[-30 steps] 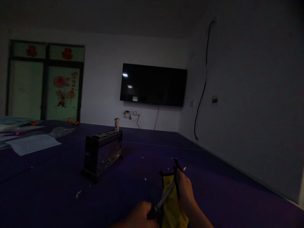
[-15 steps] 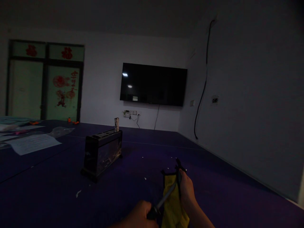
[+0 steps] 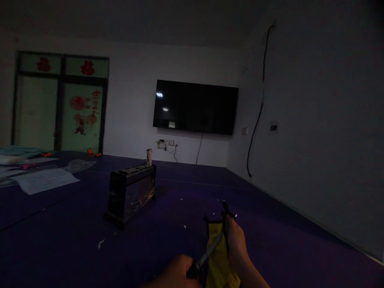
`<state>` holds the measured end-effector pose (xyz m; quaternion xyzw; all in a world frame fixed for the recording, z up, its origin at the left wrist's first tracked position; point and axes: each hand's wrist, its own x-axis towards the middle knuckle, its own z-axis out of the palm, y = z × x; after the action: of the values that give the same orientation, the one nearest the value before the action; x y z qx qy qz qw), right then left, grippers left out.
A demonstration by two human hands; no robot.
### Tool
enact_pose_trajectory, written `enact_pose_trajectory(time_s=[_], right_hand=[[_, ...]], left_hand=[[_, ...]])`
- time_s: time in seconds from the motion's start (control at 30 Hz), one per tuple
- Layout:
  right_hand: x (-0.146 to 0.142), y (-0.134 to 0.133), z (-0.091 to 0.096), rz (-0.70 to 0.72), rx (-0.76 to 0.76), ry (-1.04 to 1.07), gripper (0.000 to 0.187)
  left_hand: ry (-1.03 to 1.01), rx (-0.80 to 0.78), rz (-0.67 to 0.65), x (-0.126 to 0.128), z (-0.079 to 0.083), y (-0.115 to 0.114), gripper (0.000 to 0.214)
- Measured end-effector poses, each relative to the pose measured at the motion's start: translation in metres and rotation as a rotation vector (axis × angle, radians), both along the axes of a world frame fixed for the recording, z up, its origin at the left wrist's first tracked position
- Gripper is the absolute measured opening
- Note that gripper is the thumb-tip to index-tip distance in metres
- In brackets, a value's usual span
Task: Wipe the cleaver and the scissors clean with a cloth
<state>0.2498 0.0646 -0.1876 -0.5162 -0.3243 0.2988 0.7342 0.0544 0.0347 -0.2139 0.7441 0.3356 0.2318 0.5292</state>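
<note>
My left hand (image 3: 180, 272) is closed round the dark handle of a knife (image 3: 211, 249). Its narrow grey blade slants up and right across a yellow cloth (image 3: 216, 260) with black edging, and the tip ends beside my right hand (image 3: 236, 240). That hand is closed on the cloth's black upper edge, where dark loose ends stick up past the thumb. The lower part of the cloth runs out of the picture. Left of the hands, a dark knife block (image 3: 132, 194) stands on the purple surface with one patterned handle (image 3: 149, 157) rising from its far end.
Small white scraps (image 3: 101, 243) lie scattered on the purple surface (image 3: 168, 240). Printed paper (image 3: 48, 181) and clear plastic (image 3: 79, 165) lie at the far left. A white wall (image 3: 318, 160) borders the right side, and a television (image 3: 195, 107) hangs on the far wall.
The view has shifted slightly, so the room sits a little farther right. Both hands keep their grips on the knife and the cloth, nearly still.
</note>
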Motion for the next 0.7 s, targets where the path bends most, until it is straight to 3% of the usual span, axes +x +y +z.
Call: enact_pose_trajectory(time_s=[0.4, 0.7], right_hand=[[-0.013, -0.005, 0.001, 0.047, -0.059, -0.011, 0.037], [-0.013, -0.006, 0.004, 0.069, -0.05, -0.049, 0.038]], left_hand=[[-0.025, -0.049, 0.006, 0.002, -0.002, 0.002, 0.006], [0.007, -0.054, 0.057, 0.004, 0.007, -0.003, 0.006]])
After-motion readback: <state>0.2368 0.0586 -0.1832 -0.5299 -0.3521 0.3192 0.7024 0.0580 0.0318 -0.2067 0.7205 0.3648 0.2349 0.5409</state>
